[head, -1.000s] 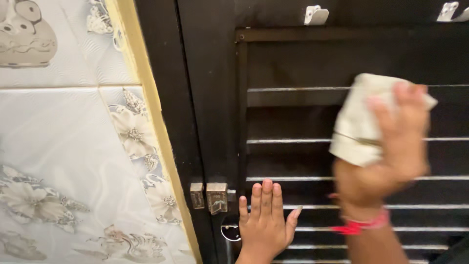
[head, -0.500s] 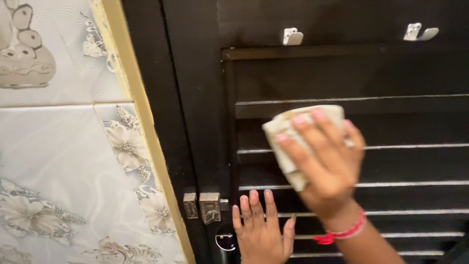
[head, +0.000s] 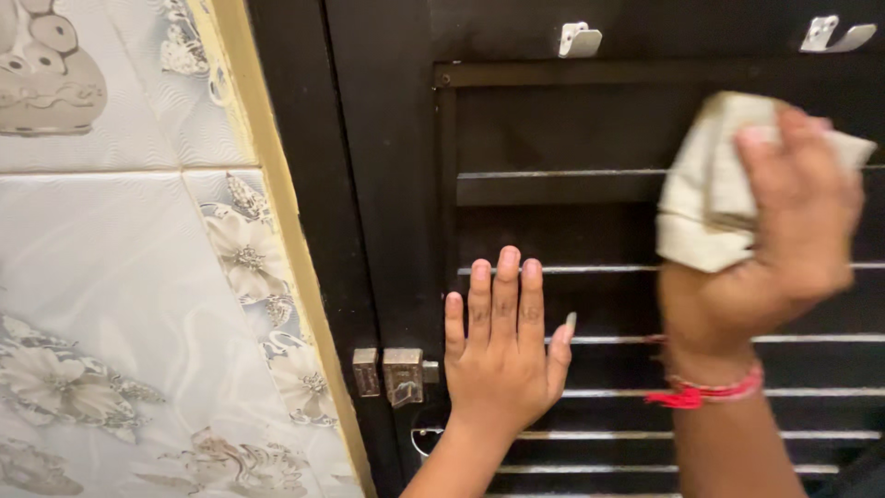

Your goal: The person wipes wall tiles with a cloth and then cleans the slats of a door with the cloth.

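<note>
Item: dark louvred door (head: 553, 212), horizontal slats with pale edges, set in a black frame; two small metal hooks, one (head: 579, 39) and another (head: 834, 33), fixed above the slatted panel.

Right hand (head: 784, 249): raised against the upper right of the slats, its grip clamped on a folded off-white cloth (head: 705, 207), fingers (head: 774, 157) spread over the pad and pressing it to the door. A red thread bracelet (head: 705, 392) circles the wrist.

Left hand (head: 502, 355): grip apart, palm flat and fingers together on the slats, just right of the metal latch (head: 403, 373) at the door's edge (it holds nothing, only bears on the panel).

Change noted: half a second earlier the cloth sat near the middle of the panel, over the second and third slats; it now lies further right and slightly higher, much where it was a second ago. The left hand has stayed by the latch throughout, appearing a little higher in view. Judged from this, the cloth is travelling side to side along the upper slats in a wiping stroke while the flat hand steadies the door; the lower slats under the left hand look not yet covered.

Surroundings: patterned floral wall tiles (head: 120, 304) to the left, bordered by a yellowish trim strip (head: 277, 212) against the frame.
</note>
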